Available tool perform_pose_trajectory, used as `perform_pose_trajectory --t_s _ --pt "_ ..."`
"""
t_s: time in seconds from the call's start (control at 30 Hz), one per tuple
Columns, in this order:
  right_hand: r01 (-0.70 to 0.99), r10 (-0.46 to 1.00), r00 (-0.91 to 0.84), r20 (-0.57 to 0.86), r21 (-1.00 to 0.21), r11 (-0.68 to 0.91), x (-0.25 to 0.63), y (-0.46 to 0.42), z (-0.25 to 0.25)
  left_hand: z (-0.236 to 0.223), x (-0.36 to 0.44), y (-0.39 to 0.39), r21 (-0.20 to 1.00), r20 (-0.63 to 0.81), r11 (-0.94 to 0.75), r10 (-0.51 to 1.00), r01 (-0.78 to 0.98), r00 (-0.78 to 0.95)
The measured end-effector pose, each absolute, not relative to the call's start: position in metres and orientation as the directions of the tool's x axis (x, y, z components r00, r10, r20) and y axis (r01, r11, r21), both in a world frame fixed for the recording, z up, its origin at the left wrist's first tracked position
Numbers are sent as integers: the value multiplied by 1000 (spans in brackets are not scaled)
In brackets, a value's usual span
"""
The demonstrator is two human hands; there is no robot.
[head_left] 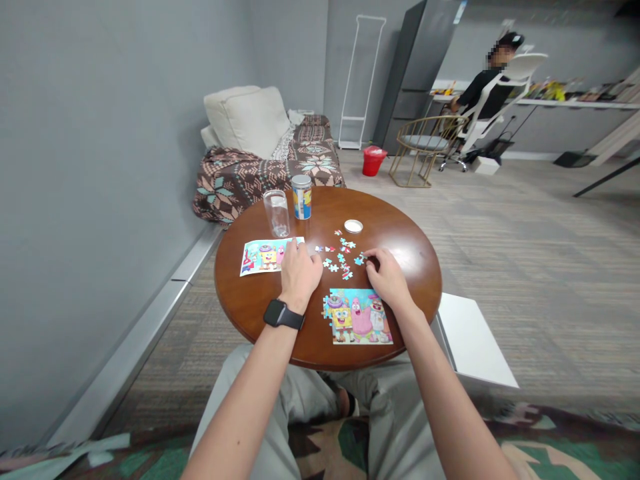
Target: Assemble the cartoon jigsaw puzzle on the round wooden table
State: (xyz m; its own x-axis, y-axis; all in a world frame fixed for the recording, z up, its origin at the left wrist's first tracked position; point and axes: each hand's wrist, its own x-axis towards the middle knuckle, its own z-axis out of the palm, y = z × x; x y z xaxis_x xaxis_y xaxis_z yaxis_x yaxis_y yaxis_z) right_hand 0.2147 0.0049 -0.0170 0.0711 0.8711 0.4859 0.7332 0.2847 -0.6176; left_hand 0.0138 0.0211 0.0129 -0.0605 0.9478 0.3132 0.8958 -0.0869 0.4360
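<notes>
My left hand (300, 270), a dark watch on its wrist, rests over the right end of a printed cartoon sheet (266, 256). Its fingers lie extended and hold nothing that I can see. My right hand (386, 275) is low over the table at the right of the loose jigsaw pieces (334, 268). The index fingertip reaches a light blue jigsaw piece (359, 260), with the thumb apart from it. Between my forearms lies a partly assembled jigsaw puzzle (357, 319) showing cartoon figures, its left edge uneven with open tabs.
On the round brown table (400, 223) stand a clear glass (278, 215) and a printed can (302, 199). A round lid (353, 227) lies behind the pieces. A white box (475, 337) is right of the table. Farther back, a person (483, 93) sits near a red bin (373, 162).
</notes>
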Motion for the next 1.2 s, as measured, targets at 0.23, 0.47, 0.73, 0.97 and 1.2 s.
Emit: perform_pose_trajectory --t_s 0.23,0.47,0.73,0.97,1.2 --pt "702 866 103 489 -653 284 218 7 -19 21 12 22 487 456 -310 888 816 65" --pt "695 872 119 475 -667 268 217 6 -18 23 16 19 418 433 -531 830 737 352" --pt "712 870 129 475 -656 253 217 5 -17 21 19 18 353 283 -535 843 768 457" --pt "749 856 129 501 -615 247 217 5 -19 22 14 19 346 299 -392 907 853 296" --pt "751 867 130 482 -619 232 216 6 -20 19 14 20 350 305 -396 905 849 296"
